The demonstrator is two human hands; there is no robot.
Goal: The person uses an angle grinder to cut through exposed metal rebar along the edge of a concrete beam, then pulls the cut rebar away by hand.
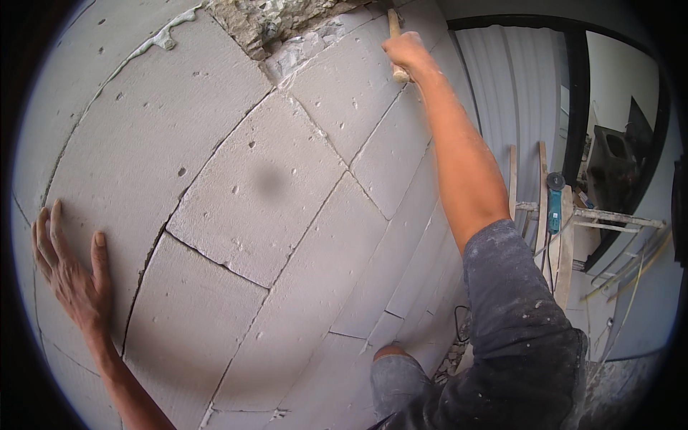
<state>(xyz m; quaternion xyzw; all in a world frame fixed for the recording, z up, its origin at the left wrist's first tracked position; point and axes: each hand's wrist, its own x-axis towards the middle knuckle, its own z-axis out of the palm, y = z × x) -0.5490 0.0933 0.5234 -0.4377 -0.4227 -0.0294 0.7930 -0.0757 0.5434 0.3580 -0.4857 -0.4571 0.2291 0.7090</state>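
We have a wooden-handled tool with a pale, straight shaft (393, 27) near 12 o'clock, angled up against the wall, its far end too dim at the picture's edge to tell its kind. Our right hand (407, 54) is wrapped tightly around that shaft, while our left hand (75, 290), holding nothing, spreads its fingers on the big pale-grey block wall (236, 172) towards 9 o'clock. As for progress, we judge most of the wall's blocks to be in place, with thin dark joints between them; what looks unfinished is the ragged grey-brown patch of broken masonry (269, 21) at 11 to 12 o'clock, just left of the tool. A lumpy whitish mortar smear (163, 40) lines a joint at 10 o'clock. Our bare right forearm (462, 154) crosses the view at 1 to 2 o'clock and hides part of the wall, and our grey-clad knee (398, 380) sits close to it near 6 o'clock. Farther out, a teal angle grinder with a dark round head (554, 208) hangs or rests by upright wooden boards (564, 251) at 3 o'clock, a black-framed opening (577, 93) stands at 2, and loose grey rubble (451, 360) lies at 5.
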